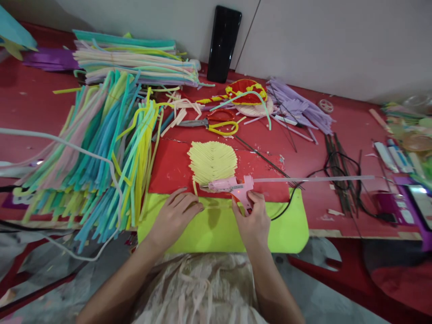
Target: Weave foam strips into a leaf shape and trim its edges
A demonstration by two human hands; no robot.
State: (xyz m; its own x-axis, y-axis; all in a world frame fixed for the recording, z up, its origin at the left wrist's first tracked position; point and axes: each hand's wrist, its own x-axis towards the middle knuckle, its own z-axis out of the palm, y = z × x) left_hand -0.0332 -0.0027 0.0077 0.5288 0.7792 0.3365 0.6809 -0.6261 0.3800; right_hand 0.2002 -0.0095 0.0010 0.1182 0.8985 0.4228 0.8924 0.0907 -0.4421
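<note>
A leaf shape (213, 159) made of pale yellow pipe cleaners lies on a red sheet (172, 168). One strip sticks down from its lower left. My right hand (254, 220) is closed round the handle of a pink hot glue gun (241, 191). Its metal nozzle points left along the leaf's lower edge, and a long clear glue stick (313, 179) runs out of its back. My left hand (177, 216) lies over the edge of the lime green mat (216, 234), fingers stretched out, just below the leaf. What lies under its fingertips is hidden.
Bundles of coloured pipe cleaners (97, 135) fill the left side. Behind the leaf are scissors (222, 128), a red and yellow piece (246, 91) and purple pipe cleaners (300, 105). A black phone (223, 45) leans on the wall. A black cord (312, 173) crosses dark wires (340, 180) at right.
</note>
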